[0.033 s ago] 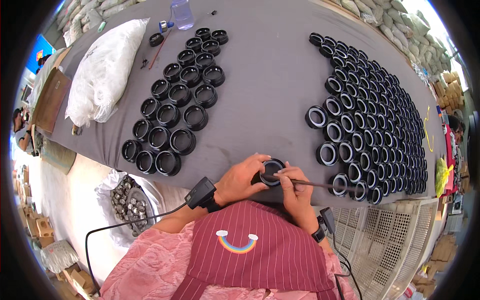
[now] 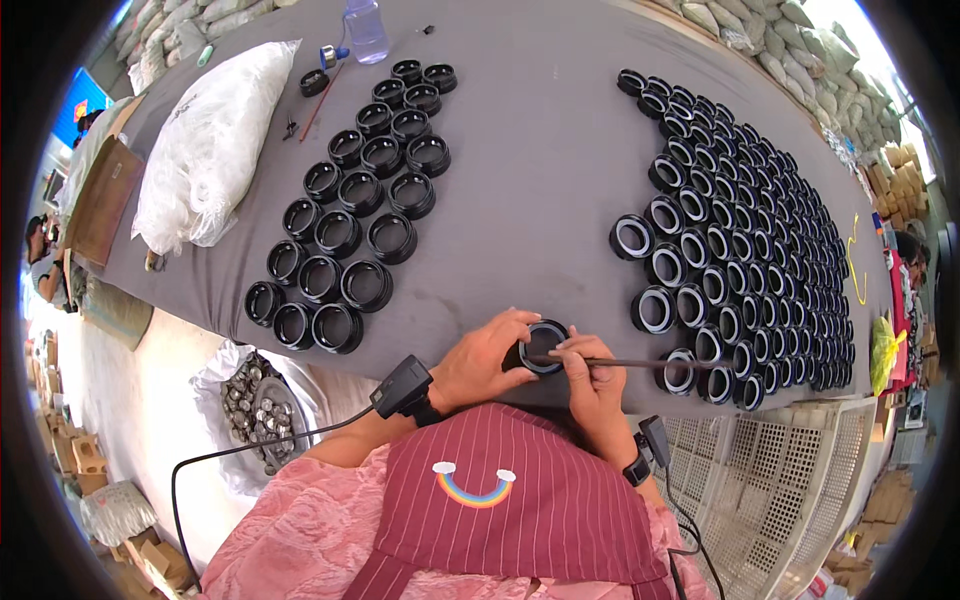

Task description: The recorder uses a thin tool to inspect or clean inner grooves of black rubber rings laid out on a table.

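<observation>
At the table's near edge, a black ring with a pale grey inner band is gripped at its left side by my left hand, the fingers curved around it. My right hand pinches a thin dark stick. One end of the stick reaches over the ring's opening; the other points right, above the nearest rings. Whether its tip touches the ring, I cannot tell. On the left, rows of black rings show dark insides. A dense group of rings on the right has pale inner bands.
A white plastic bag lies on the grey-covered table at far left. Behind the left rings are a clear bottle and a red stick. Below the left edge stands a lined sack of metal parts; white crates stand below right.
The stick has turned slightly in my right hand, its far end now a little higher. My left hand still holds the ring in the same place.
</observation>
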Available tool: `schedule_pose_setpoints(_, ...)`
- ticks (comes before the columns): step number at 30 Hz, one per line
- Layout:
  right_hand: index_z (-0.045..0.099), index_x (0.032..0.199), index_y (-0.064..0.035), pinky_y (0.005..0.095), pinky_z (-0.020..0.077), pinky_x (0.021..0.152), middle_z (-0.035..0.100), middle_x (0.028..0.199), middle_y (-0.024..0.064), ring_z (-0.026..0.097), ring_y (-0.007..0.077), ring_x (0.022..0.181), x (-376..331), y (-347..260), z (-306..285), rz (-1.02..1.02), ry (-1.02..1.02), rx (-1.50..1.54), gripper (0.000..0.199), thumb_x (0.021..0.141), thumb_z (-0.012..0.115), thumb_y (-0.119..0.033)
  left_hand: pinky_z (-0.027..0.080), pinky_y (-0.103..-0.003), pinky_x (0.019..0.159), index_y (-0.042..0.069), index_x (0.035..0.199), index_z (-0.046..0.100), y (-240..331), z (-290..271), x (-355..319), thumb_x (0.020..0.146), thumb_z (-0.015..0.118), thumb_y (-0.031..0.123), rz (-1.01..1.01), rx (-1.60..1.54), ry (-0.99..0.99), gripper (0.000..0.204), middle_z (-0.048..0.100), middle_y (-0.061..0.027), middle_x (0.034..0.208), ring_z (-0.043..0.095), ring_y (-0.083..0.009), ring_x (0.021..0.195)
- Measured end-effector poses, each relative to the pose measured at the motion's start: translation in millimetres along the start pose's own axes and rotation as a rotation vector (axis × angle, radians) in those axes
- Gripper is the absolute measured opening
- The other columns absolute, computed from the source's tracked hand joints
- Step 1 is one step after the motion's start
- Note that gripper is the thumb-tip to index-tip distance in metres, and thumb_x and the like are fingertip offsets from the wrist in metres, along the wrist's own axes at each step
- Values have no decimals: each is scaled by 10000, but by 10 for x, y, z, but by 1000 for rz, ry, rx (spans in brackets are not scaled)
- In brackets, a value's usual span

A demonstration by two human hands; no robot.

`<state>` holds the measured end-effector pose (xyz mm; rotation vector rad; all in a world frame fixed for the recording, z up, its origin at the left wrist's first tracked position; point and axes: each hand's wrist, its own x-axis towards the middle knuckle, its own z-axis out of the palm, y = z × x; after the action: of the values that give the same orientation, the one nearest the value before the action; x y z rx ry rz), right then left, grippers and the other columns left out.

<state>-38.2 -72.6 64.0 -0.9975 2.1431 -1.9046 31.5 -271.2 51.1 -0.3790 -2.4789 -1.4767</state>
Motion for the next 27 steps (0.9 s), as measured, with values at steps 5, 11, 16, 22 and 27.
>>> schedule_pose_setpoints(5, 555, 895, 1, 545, 464, 1033, 619, 848, 116, 624, 231, 872, -159, 172, 75, 108, 307, 362, 204, 1032, 444, -102, 376, -478, 1125, 12, 1251, 452, 110, 17, 107, 727, 771, 120, 46, 15, 57, 623, 528, -207, 1274, 514, -412, 1236)
schedule_pose_setpoints(11, 433, 896, -60, 517, 530, 893, 588, 810, 135, 598, 249, 824, -142, 278, 16, 149, 469, 790, 233, 1066, 409, -216, 418, -497, 1014, 3, 1257, 440, -6, -115, 556, 671, 732, 109, 53, 3, 156, 662, 534, -201, 1182, 516, -423, 1157)
schedule_pose_setpoints(16, 443, 893, -53, 443, 540, 790, 572, 774, 134, 588, 248, 801, -120, 329, 4, 115, 300, 640, 211, 1055, 436, -189, 440, -487, 925, 7, 1179, 511, -264, -568, 1329, 694, 663, 91, -12, 599, 165, 515, 561, -205, 1181, 536, -388, 1080)
schedule_pose_setpoints(22, 467, 890, -43, 419, 532, 753, 585, 773, 147, 592, 255, 787, -104, 301, -1, 124, 271, 647, 190, 1037, 461, -163, 380, -466, 1078, -7, 1328, 514, -1310, -770, 1915, 876, 542, 83, 16, 1086, 154, 462, 491, -196, 1430, 471, -348, 1311)
schedule_pose_setpoints(27, 483, 920, -31, 416, 529, 760, 593, 780, 153, 597, 262, 802, -150, 360, -32, 136, 278, 688, 178, 1039, 456, -161, 252, -517, 1172, -12, 1386, 507, -1432, -1039, 2114, 942, 449, 106, -263, 1350, 135, 464, 480, -230, 1455, 389, -353, 1408)
